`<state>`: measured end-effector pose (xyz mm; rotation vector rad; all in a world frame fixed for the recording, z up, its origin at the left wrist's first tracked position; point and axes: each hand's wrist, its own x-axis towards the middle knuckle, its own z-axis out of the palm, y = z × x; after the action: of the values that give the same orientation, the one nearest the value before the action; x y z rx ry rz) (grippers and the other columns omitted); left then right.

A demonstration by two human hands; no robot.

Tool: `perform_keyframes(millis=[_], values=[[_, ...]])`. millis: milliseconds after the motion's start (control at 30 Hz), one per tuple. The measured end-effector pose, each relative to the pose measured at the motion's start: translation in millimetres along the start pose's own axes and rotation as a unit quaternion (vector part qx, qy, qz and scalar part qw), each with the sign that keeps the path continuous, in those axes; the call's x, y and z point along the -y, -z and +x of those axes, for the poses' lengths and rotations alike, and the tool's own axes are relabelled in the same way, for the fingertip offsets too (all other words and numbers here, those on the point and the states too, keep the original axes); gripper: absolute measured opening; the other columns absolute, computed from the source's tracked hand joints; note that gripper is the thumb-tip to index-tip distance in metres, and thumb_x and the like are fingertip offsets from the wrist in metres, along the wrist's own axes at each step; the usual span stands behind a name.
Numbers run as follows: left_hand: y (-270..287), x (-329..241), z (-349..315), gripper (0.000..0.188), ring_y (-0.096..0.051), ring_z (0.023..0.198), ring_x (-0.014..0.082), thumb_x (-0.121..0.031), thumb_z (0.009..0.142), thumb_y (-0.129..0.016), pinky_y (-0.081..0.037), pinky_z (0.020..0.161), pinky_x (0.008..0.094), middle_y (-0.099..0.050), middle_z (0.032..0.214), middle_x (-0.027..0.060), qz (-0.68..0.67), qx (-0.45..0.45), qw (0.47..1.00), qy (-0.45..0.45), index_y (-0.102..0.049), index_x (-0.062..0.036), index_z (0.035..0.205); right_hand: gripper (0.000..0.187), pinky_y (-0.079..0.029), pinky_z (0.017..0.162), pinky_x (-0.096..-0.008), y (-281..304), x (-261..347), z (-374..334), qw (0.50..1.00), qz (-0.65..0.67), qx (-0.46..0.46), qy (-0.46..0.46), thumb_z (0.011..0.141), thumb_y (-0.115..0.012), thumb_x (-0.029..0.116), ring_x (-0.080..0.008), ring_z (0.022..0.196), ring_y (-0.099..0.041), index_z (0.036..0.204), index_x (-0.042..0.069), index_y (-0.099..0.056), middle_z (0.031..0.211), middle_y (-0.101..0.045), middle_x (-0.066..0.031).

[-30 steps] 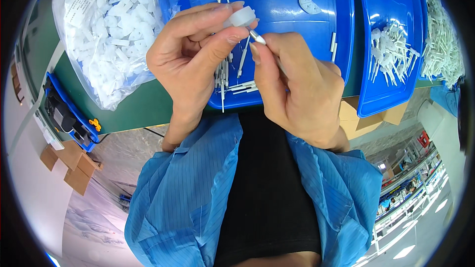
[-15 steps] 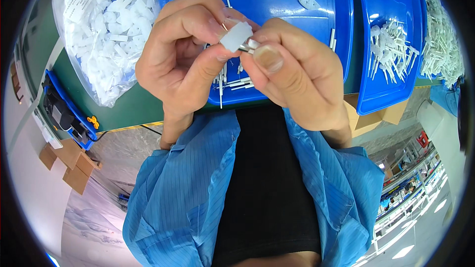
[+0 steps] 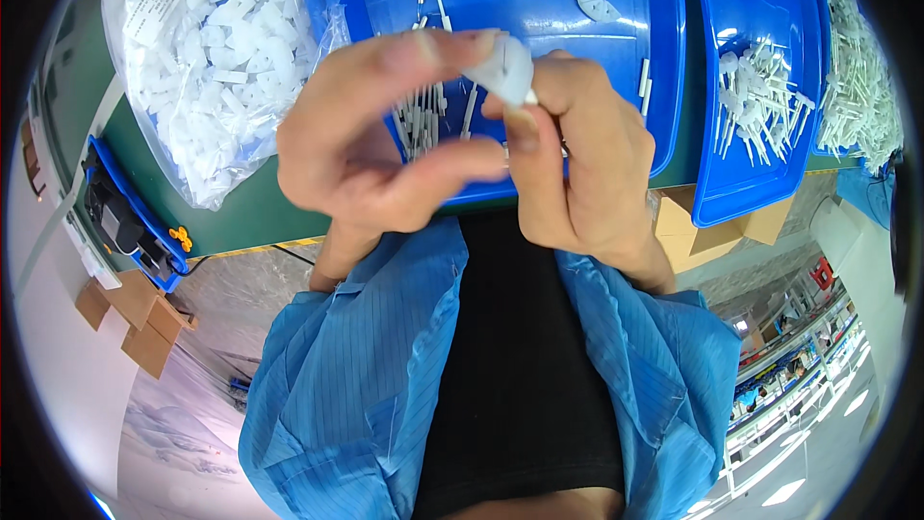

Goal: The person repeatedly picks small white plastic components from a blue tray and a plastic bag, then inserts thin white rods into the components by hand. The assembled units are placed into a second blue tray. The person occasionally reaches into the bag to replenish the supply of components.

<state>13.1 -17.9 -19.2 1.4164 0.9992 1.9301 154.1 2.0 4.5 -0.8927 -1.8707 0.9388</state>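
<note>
A half-round white plastic piece (image 3: pixel 509 72) is up in front of me, above the middle blue tray (image 3: pixel 539 0). My right hand (image 3: pixel 592 159) pinches it between thumb and bent fingers, at a short white rod end (image 3: pixel 530 97) on its lower edge. My left hand (image 3: pixel 351 125) is curved open and slightly blurred; its index fingertip is at the piece's upper left edge, while the thumb stands well apart below. Behind the hands, several white rods (image 3: pixel 419 120) lie in the tray, along with another half-round piece (image 3: pixel 598 2) at the back.
A clear bag (image 3: pixel 217 67) of white plastic pieces is at the left on the green table (image 3: pixel 255 217). To the right, a blue tray (image 3: pixel 751 0) holds a pile of rods with pieces attached (image 3: pixel 760 101). Beyond is a heap of thin rods (image 3: pixel 859 67). A cardboard box (image 3: pixel 688 236) sits below the edge.
My left thumb has come off the white piece and the hand has opened. The piece has turned to show its half-round face, and my right hand has shifted and rotated with it.
</note>
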Motion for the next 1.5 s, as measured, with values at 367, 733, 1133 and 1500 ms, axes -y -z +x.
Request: perform_keyframes(millis=[367,733,1133,1500], values=[[20,-4,-1,0.053,-0.067,0.099,0.0400,-0.028,0.077,-0.081,-0.060,0.082,0.0464,-0.061,0.114,0.0261,0.084,0.098,0.989,0.066,-0.063,0.0043,0.115,0.020,-0.048,0.052,-0.0332,-5,2,-5,1.000,0.012,-0.014,0.003,0.080,-0.068,-0.006,-0.0260,0.059,-0.058,0.098,-0.004,-0.061,0.081,-0.062,-0.0130],[29,-1,16,0.020,-0.067,0.096,0.0449,-0.003,0.073,-0.081,-0.063,0.079,0.0486,-0.049,0.101,0.0144,0.044,0.170,0.984,0.026,-0.067,0.0003,0.087,0.018,-0.040,0.059,-0.0285,17,2,1,0.995,-0.032,0.087,-0.037,0.079,-0.071,0.005,-0.0214,0.074,-0.054,0.096,-0.001,-0.066,0.081,-0.057,-0.0108],[33,-4,8,0.027,-0.066,0.092,0.0491,-0.009,0.079,-0.076,-0.064,0.074,0.0456,-0.047,0.117,0.0203,0.050,0.177,0.983,-0.025,-0.063,-0.0011,0.101,0.015,-0.045,0.056,-0.0290,24,0,8,0.966,0.050,0.134,-0.216,0.093,-0.062,0.009,-0.0150,0.061,-0.058,0.086,0.001,-0.072,0.071,-0.065,-0.0066],[24,1,6,0.023,-0.070,0.089,0.0331,-0.011,0.093,-0.063,-0.061,0.079,0.0504,-0.064,0.107,0.0225,-0.047,-0.030,0.974,0.222,-0.062,0.0061,0.108,0.015,-0.048,0.077,-0.0298,7,-28,-23,0.932,-0.241,0.230,0.140,0.069,-0.066,0.009,-0.0193,0.088,-0.057,0.082,0.003,-0.062,0.095,-0.058,-0.0057]])
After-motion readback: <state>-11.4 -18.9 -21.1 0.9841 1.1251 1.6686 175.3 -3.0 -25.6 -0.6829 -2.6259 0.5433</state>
